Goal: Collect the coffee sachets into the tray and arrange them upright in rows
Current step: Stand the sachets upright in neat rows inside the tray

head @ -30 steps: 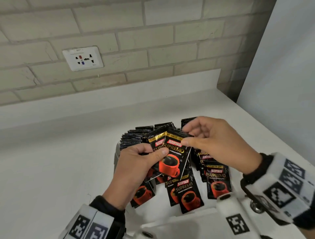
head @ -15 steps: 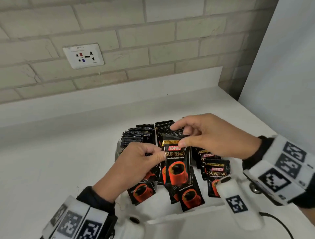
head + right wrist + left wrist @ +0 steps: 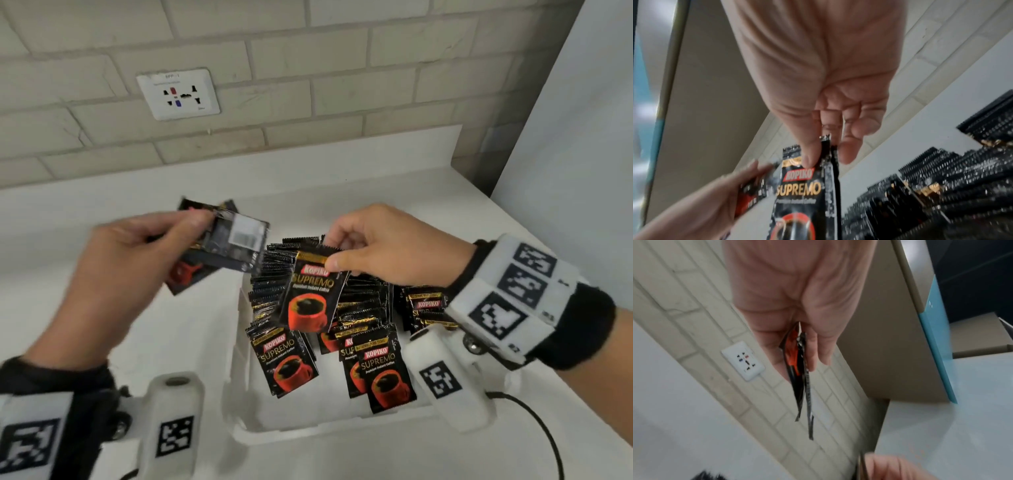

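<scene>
A white tray [image 3: 239, 387] on the counter holds rows of black Kopiko Supremo sachets [image 3: 274, 270] standing on edge at its far end, with several lying flat [image 3: 287, 363] at the near end. My right hand [image 3: 376, 246] pinches one sachet [image 3: 310, 301] by its top edge and holds it upright above the tray; in the right wrist view that sachet [image 3: 799, 194] hangs from thumb and forefinger. My left hand [image 3: 130, 253], blurred, grips two or three sachets [image 3: 226, 240] left of the tray; edge-on those sachets [image 3: 799, 374] sit between its fingers.
A brick wall with a white power socket [image 3: 178, 94] rises behind the white counter [image 3: 120, 325]. A tall grey-white panel [image 3: 582, 137] bounds the counter on the right. A black cable [image 3: 534, 428] trails off the right wrist device near the front edge.
My left hand has swung left and up, away from the tray, carrying a few sachets. The right hand keeps one sachet pinched above the tray, now apart from the left hand.
</scene>
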